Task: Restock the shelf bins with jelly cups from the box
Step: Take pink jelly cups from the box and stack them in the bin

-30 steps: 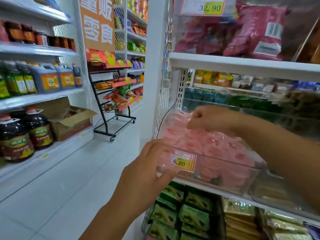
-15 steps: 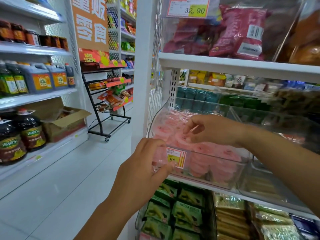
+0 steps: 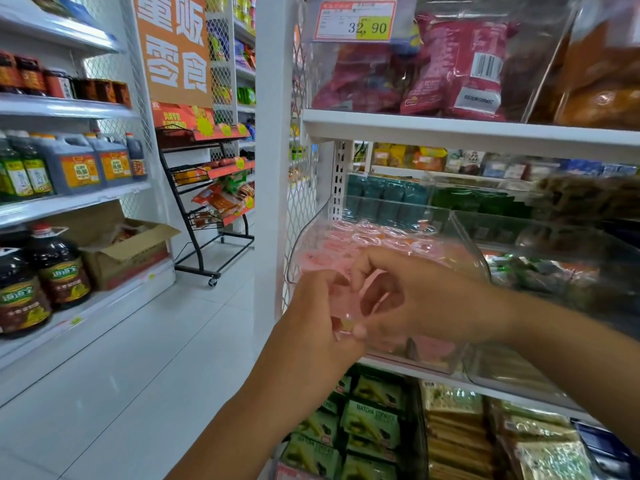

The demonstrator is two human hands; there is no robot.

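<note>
Left hand point(image 3: 320, 308) gripping bin point(image 3: 294, 256) front, right hand point(image 3: 420, 299) beside it, grasp unclear, jelly cups point(image 3: 367, 239) just behind

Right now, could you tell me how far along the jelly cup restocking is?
Done: the clear bin already holds many pink jelly cups. In hand: the left hand grips the bin's front; the right hand curls beside it, contents unclear. Left: unclear; neighbouring bins are blurred.

White tiled floor point(image 3: 121, 375), white shelving point(image 3: 450, 133), black wheeled rack point(image 3: 207, 216), orange sign point(image 3: 173, 46)
</note>
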